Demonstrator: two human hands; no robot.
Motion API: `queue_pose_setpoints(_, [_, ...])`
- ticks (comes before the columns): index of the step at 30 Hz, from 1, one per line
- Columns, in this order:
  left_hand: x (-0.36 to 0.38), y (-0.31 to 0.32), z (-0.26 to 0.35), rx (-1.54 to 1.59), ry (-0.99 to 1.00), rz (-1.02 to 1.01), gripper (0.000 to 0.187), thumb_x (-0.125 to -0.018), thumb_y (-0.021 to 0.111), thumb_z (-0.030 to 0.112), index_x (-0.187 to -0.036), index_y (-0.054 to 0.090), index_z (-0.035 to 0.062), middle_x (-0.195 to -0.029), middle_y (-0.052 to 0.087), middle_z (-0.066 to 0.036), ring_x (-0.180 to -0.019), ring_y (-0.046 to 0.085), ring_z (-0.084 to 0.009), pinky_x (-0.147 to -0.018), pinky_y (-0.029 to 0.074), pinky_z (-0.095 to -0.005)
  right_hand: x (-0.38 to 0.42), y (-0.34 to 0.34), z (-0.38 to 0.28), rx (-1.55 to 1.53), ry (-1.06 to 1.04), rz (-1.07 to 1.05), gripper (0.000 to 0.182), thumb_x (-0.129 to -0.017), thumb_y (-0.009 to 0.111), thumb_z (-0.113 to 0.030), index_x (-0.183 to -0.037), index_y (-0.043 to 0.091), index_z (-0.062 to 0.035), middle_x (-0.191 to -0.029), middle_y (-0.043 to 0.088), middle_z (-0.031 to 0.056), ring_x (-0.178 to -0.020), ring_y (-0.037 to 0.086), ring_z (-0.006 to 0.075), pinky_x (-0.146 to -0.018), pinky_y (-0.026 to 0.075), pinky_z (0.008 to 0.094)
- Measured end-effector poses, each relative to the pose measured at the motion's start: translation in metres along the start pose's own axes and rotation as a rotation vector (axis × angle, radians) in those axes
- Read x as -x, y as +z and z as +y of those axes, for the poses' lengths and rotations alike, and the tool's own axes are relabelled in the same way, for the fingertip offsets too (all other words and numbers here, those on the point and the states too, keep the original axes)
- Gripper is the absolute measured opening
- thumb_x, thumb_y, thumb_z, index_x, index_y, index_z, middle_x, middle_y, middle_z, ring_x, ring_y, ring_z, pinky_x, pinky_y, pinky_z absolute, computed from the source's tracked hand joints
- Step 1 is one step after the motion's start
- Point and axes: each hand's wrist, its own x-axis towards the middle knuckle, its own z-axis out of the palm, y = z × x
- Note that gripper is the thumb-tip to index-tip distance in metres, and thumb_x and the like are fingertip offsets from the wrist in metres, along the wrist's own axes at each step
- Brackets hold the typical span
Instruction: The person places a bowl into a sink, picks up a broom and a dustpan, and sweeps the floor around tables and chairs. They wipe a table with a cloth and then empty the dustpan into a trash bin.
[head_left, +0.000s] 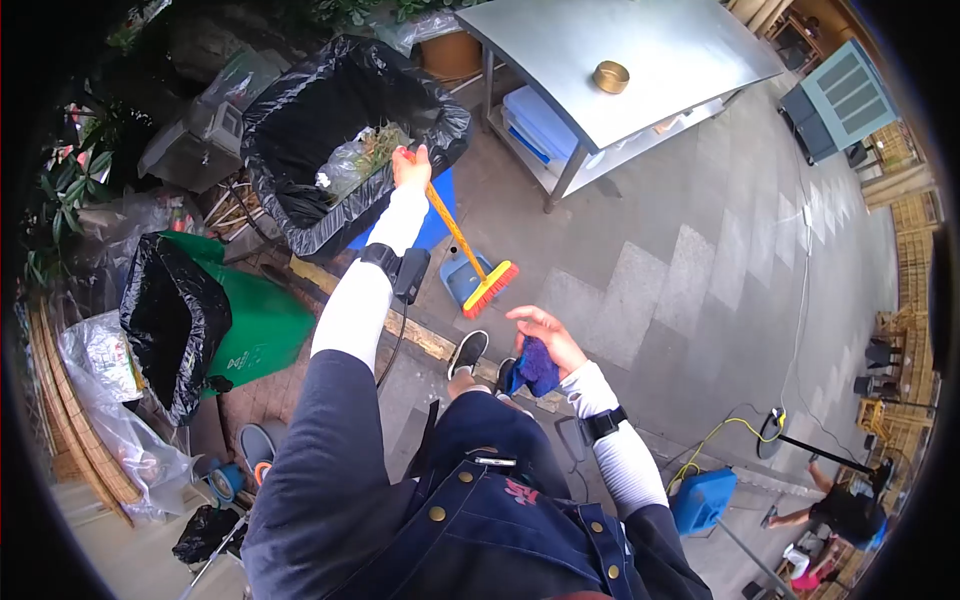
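My left hand [411, 168] is closed around the upper end of a broom [456, 228] with an orange handle, beside the rim of a bin lined with black plastic [425, 110]. The broom's yellow head and red bristles angle down over a blue-grey dustpan [457, 281] on the ground. Lower in view, my right hand [553, 338] holds a crumpled blue and purple cloth [538, 368] against its palm, the forefinger partly stretched out. Clear plastic and dry plant scraps [365, 160] lie inside the lined bin.
A metal table [690, 50] bears a brass-coloured bowl [611, 77]. A green bin [265, 315] with a black liner stands at left. Far right is an air cooler [843, 100]; cables [802, 290] cross the paving. Another person [848, 512] is at lower right, near a blue dustpan-like object [703, 500].
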Motion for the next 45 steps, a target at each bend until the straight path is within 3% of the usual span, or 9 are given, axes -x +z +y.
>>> queue_pose_setpoints(9, [0.215, -0.022, 0.052, 0.110, 0.579, -1.119, 0.039, -0.084, 0.042, 0.021, -0.117, 0.038, 0.0017, -0.118, 0.040, -0.020, -0.113, 0.038, -0.0333, -0.091, 0.033, -0.0380, -0.083, -0.040, 0.006, -0.940, 0.272, 0.128, 0.064, -0.076, 0.042, -0.060, -0.107, 0.047, -0.0037, -0.100, 0.055, 0.0120, -0.087, 0.056, 0.0229, -0.075, 0.046, 0.0361])
queue_pose_setpoints(12, [0.194, -0.023, 0.031, 0.543, -0.206, -1.083, 0.027, -0.083, 0.043, 0.015, -0.106, 0.047, 0.0018, -0.105, 0.053, -0.016, -0.104, 0.049, -0.0275, -0.085, 0.039, -0.0346, -0.069, -0.060, 0.049, -0.776, 0.300, 0.140, 0.029, -0.081, 0.050, -0.026, -0.097, 0.051, -0.0018, -0.087, 0.056, 0.0068, -0.075, 0.055, 0.0162, -0.070, 0.045, 0.0280])
queue_pose_setpoints(17, [0.092, 0.056, -0.081, -0.735, 0.569, -0.784, 0.035, -0.075, 0.056, 0.022, -0.102, 0.048, 0.0029, -0.109, 0.046, -0.019, -0.097, 0.047, -0.0352, -0.081, 0.040, -0.0404, -0.010, -0.025, 0.088, -0.912, 0.379, 0.268, 0.045, -0.070, 0.050, -0.012, -0.112, 0.041, 0.0015, -0.085, 0.056, 0.0082, -0.079, 0.055, 0.0168, -0.076, 0.043, 0.0268])
queue_pose_setpoints(22, [0.052, 0.117, -0.253, -1.549, 0.311, -1.602, 0.060, -0.072, 0.058, 0.040, -0.118, 0.042, 0.0050, -0.123, 0.041, -0.017, -0.108, 0.046, -0.0289, -0.090, 0.038, -0.0393, 0.006, -0.016, 0.163, -0.785, 0.327, 0.505, 0.033, -0.062, 0.055, -0.012, -0.093, 0.055, -0.0021, -0.064, 0.053, 0.0031, -0.056, 0.050, 0.0101, -0.052, 0.038, 0.0216])
queue_pose_setpoints(24, [0.055, 0.092, -0.221, -1.789, -0.672, -1.389, 0.038, -0.081, 0.049, 0.029, -0.114, 0.049, 0.0102, -0.122, 0.045, -0.007, -0.106, 0.048, -0.0242, -0.085, 0.042, -0.0366, 0.009, -0.020, 0.181, -0.754, 0.248, 0.528, 0.032, -0.063, 0.056, -0.013, -0.092, 0.054, -0.0024, -0.066, 0.053, 0.0025, -0.057, 0.049, 0.0093, -0.052, 0.038, 0.0214])
queue_pose_setpoints(26, [0.045, 0.085, -0.292, -2.224, -0.143, -1.822, 0.037, -0.085, 0.040, 0.030, -0.117, 0.046, 0.0125, -0.121, 0.046, 0.000, -0.104, 0.048, -0.0199, -0.090, 0.035, -0.0364, 0.031, -0.021, 0.162, -0.791, 0.249, 0.517, 0.032, -0.063, 0.057, -0.014, -0.093, 0.053, -0.0027, -0.067, 0.052, 0.0015, -0.060, 0.049, 0.0089, -0.054, 0.039, 0.0208])
queue_pose_setpoints(29, [0.024, 0.046, -0.338, -2.447, -0.086, -1.930, 0.030, -0.084, 0.039, 0.017, -0.109, 0.054, 0.0101, -0.115, 0.052, -0.003, -0.104, 0.050, -0.0241, -0.090, 0.037, -0.0376, 0.085, -0.024, 0.159, -0.908, 0.177, 0.576, 0.038, -0.064, 0.055, -0.012, -0.100, 0.049, -0.0018, -0.069, 0.050, 0.0017, -0.062, 0.048, 0.0092, -0.057, 0.037, 0.0196])
queue_pose_setpoints(39, [0.091, 0.101, -0.208, -1.006, -0.970, -1.282, 0.015, -0.075, 0.042, 0.002, -0.061, 0.041, 0.0039, -0.047, 0.037, -0.006, -0.038, 0.034, -0.0160, -0.031, 0.026, -0.0285, 0.223, -0.034, 0.180, -0.715, 0.013, 0.980, 0.025, -0.074, 0.060, -0.011, -0.095, 0.047, -0.0055, -0.061, 0.045, -0.0020, -0.050, 0.042, 0.0073, -0.048, 0.033, 0.0206])
queue_pose_setpoints(45, [0.197, 0.227, -0.069, -0.688, -1.453, -1.384, 0.031, -0.086, 0.040, 0.019, -0.056, 0.036, 0.0100, -0.044, 0.031, 0.001, -0.039, 0.032, -0.0096, -0.036, 0.027, -0.0221, 0.256, -0.122, 0.245, -0.638, 0.071, 1.289, 0.027, -0.063, 0.065, -0.010, -0.084, 0.050, -0.0024, -0.059, 0.049, 0.0011, -0.051, 0.046, 0.0110, -0.049, 0.036, 0.0248])
